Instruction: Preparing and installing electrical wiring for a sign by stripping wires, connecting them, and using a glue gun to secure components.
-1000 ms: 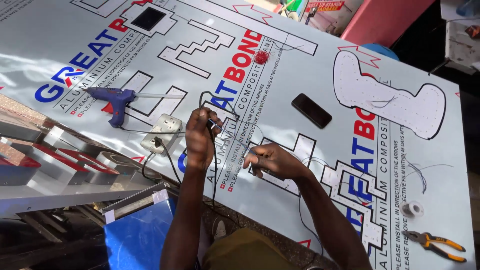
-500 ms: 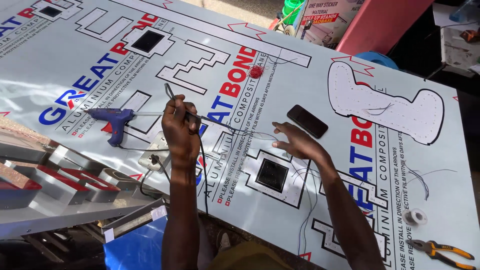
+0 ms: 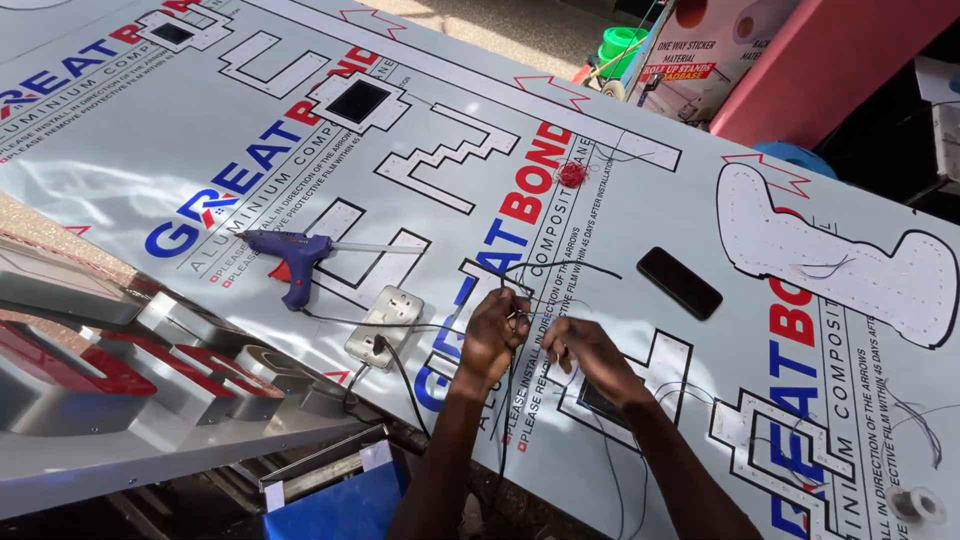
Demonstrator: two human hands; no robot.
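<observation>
Thin black wire (image 3: 545,268) loops over the printed panel (image 3: 620,200) near the black phone (image 3: 680,283), both the left hand (image 3: 492,335) and right hand (image 3: 585,350) pinching its strands between close-set fingertips.

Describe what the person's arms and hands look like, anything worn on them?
Both arms are bare from the bottom edge of the picture to the fingertips: no sleeves, gloves or watch show. The left hand and right hand carry no visible rings or bands, though the fingers are too small to rule out a thin ring. Forearms look slim and long.
</observation>
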